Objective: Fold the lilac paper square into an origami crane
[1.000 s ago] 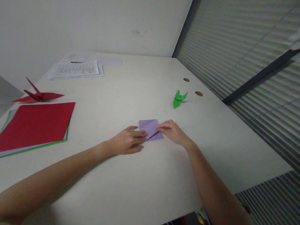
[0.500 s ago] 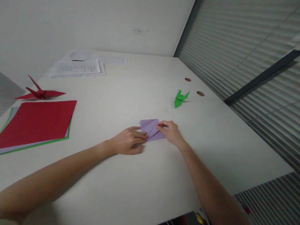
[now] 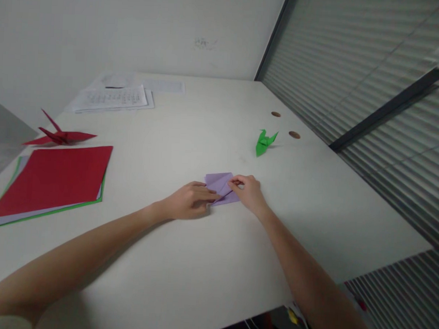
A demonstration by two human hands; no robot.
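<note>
A small folded purple paper (image 3: 219,184) lies on the white table (image 3: 208,261) in the middle of the view. My left hand (image 3: 188,202) rests on the table at its left edge, fingers together and pressing the paper's near corner down. My right hand (image 3: 249,192) is at its right edge, fingers curled and pinching a flap of the purple paper.
A green paper crane (image 3: 264,141) stands beyond the hands to the right. A stack of red, white and green sheets (image 3: 51,179) lies at the left, with a red paper crane (image 3: 58,135) behind it. Printed white papers (image 3: 113,98) lie at the back. Window blinds run along the right.
Both hands stay on the purple paper. The right hand's fingers have curled in a little more on the flap; the view has shifted slightly.
</note>
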